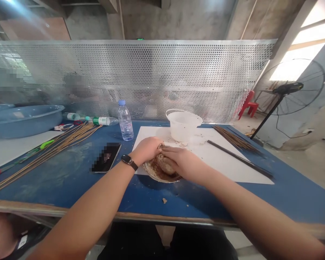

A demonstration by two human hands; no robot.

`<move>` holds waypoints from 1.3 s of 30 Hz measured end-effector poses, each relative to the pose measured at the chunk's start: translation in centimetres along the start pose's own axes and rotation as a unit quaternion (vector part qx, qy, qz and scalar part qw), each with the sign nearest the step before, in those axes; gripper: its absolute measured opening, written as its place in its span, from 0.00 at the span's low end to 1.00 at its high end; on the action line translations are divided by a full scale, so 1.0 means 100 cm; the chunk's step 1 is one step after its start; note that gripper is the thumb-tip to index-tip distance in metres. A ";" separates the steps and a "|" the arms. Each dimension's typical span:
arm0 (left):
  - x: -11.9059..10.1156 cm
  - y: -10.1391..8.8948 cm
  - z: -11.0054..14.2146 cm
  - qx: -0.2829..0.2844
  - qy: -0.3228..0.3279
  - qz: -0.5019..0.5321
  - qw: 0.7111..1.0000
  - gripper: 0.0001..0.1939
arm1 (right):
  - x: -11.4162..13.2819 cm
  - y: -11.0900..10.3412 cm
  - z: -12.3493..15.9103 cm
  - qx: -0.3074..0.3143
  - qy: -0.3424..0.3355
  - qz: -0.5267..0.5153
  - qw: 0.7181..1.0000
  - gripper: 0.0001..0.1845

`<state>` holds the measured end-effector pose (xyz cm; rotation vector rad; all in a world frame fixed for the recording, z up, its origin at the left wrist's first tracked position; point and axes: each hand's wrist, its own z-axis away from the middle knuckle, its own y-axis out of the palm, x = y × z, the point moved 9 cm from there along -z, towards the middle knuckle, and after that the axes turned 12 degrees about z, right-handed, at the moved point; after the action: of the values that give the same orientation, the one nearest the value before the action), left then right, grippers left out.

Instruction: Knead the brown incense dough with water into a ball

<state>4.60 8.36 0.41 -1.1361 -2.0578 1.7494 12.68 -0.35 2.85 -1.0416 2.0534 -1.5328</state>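
Observation:
A pale, brown-dusted dough-like lump [165, 164] sits in a shallow round bowl [162, 180] smeared with brown powder and crumbs. My left hand [149, 147], with a dark band on its wrist, curls over the far left side of the lump, its fingertips partly hidden. From the right, my right hand [183, 161] presses its bent fingers over the top of the same lump. The fingertips of both hands meet near its far end. Small crumbs [164, 200] lie on the blue table in front of the bowl.
A white bucket [184, 126] stands on white board [222, 164] beyond my hands. A dark bar [238, 159] and thin sticks [234, 139] lie right. Left are a water bottle [126, 122], phone [107, 159], long sticks [56, 150] and blue basin [29, 121]. Perforated metal screen [141, 72] stands behind.

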 end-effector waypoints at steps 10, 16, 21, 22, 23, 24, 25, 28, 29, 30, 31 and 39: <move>0.002 0.003 -0.002 -0.005 -0.030 -0.011 0.999 0.10 | 0.023 0.015 0.019 0.121 0.010 0.106 0.987 0.20; 0.000 0.001 -0.001 -0.006 -0.028 -0.012 1.000 0.08 | -0.014 0.046 -0.003 0.207 0.106 0.107 0.967 0.19; -0.001 0.003 -0.001 0.008 -0.013 -0.010 1.000 0.08 | -0.005 0.025 -0.014 0.071 0.049 0.082 0.993 0.12; -0.001 0.003 -0.001 0.008 -0.011 -0.008 1.000 0.09 | -0.003 0.023 -0.015 0.060 0.035 0.077 0.995 0.12; -0.001 0.002 -0.001 0.007 -0.011 -0.006 1.000 0.10 | -0.002 0.023 -0.015 0.058 0.029 0.072 0.995 0.11; 0.000 0.002 -0.001 0.005 -0.011 -0.004 1.000 0.11 | -0.003 0.023 -0.015 0.058 0.030 0.066 0.996 0.09; 0.000 0.001 0.000 0.003 -0.010 -0.001 1.000 0.12 | -0.005 0.023 -0.016 0.055 0.034 0.056 0.996 0.08; -0.001 0.000 0.002 0.001 -0.002 0.010 1.000 0.14 | -0.014 0.018 -0.015 0.015 0.059 0.013 0.998 0.09; -0.002 -0.001 0.002 0.001 0.002 0.013 1.000 0.14 | -0.017 0.016 -0.013 -0.001 0.069 0.002 0.998 0.11; -0.002 -0.001 0.003 0.002 0.004 0.015 1.000 0.13 | -0.018 0.014 -0.011 -0.013 0.077 -0.007 0.997 0.12; -0.003 -0.001 0.003 0.003 0.005 0.015 1.000 0.12 | -0.018 0.013 -0.009 -0.019 0.079 -0.011 0.997 0.14; 0.000 0.002 0.000 -0.001 -0.021 -0.024 0.999 0.08 | 0.015 -0.011 0.031 0.075 0.047 0.063 0.994 0.18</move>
<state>4.66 8.41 0.26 -1.0497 -2.0932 1.7635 14.17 -3.65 3.03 -0.7818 1.9874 -1.6703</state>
